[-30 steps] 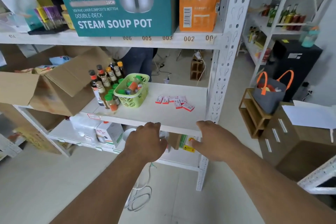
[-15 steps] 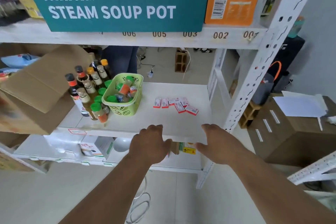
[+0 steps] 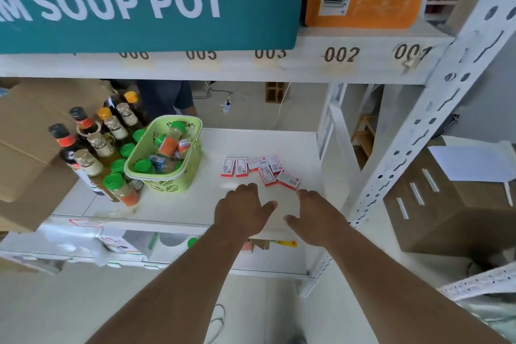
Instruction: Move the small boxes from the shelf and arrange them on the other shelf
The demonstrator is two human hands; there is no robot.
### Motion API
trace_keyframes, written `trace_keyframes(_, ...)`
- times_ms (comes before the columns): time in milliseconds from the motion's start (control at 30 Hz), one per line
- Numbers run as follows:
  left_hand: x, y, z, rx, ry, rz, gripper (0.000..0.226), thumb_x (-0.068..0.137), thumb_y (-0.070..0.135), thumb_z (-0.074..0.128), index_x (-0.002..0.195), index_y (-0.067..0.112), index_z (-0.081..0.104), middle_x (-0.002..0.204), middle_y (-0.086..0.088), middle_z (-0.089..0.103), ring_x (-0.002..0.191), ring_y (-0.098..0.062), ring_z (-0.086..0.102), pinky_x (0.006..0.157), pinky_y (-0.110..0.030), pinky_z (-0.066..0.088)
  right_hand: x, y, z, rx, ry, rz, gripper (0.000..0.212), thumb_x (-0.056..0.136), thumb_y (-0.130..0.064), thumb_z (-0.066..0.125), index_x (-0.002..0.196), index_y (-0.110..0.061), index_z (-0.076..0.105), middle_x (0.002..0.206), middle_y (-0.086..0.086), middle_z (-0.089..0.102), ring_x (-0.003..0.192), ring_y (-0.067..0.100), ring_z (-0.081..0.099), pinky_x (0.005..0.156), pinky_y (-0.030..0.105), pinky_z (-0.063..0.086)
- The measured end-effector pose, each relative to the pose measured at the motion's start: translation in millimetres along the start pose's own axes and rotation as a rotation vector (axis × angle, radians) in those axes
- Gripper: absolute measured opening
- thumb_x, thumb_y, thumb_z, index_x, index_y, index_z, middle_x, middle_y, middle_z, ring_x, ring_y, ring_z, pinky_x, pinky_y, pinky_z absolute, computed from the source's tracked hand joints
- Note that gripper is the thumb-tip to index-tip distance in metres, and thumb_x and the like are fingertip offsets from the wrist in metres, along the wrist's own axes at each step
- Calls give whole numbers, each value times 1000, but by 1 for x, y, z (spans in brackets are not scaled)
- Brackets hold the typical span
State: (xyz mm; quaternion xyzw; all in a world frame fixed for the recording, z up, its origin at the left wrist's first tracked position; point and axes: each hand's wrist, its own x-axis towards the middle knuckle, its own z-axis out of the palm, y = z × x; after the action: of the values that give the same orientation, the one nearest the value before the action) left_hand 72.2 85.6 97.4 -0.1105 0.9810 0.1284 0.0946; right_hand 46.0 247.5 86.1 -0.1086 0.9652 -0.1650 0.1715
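Observation:
Several small red-and-white boxes (image 3: pixel 261 170) lie flat in a loose row on the white middle shelf (image 3: pixel 245 145), right of centre. Just in front of them, over the shelf's front part, my left hand (image 3: pixel 243 211) is stretched out palm down with relaxed fingers and holds nothing. Beside it my right hand (image 3: pixel 314 213) is also palm down and empty, its fingertips a short way from the nearest box (image 3: pixel 288 180). Neither hand touches a box.
A green basket (image 3: pixel 167 153) of spice jars and a cluster of sauce bottles (image 3: pixel 92 145) stand left of the boxes, beside an open cardboard box (image 3: pixel 25 148). The upper shelf (image 3: pixel 335 58) carries a teal pot carton and an orange pack. A white upright post (image 3: pixel 435 120) stands right.
The view has closed in on the shelf. Both hands have moved forward from the shelf's front edge, over the board and nearer the small boxes.

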Motion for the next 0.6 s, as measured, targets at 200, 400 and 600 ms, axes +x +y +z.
trace_keyframes(200, 45, 8, 27, -53, -26, -65, 70, 89, 68, 42, 137, 17, 43, 135, -3, 53, 123, -25, 54, 95, -39, 45, 45, 18, 17, -2, 39, 14, 58, 92, -45, 59, 138, -15, 43, 130, 8, 54, 120, 25, 57, 99, 39, 51)
trace_keyframes(400, 84, 14, 46, -135, 32, -98, 63, 88, 65, 49, 133, 21, 48, 131, 2, 59, 115, -22, 61, 91, -36, 50, 84, 24, 31, 6, 100, 61, 57, 90, -44, 62, 137, -16, 45, 128, 7, 54, 117, 26, 60, 95, 39, 55)
trace_keyframes(600, 124, 13, 74, -245, 142, -112, 62, 79, 72, 55, 129, 36, 53, 119, 10, 67, 102, -18, 68, 80, -34, 55, 122, 29, 50, 4, 161, 81, 49, 90, -39, 65, 129, -12, 51, 122, 9, 54, 114, 28, 60, 94, 38, 54)
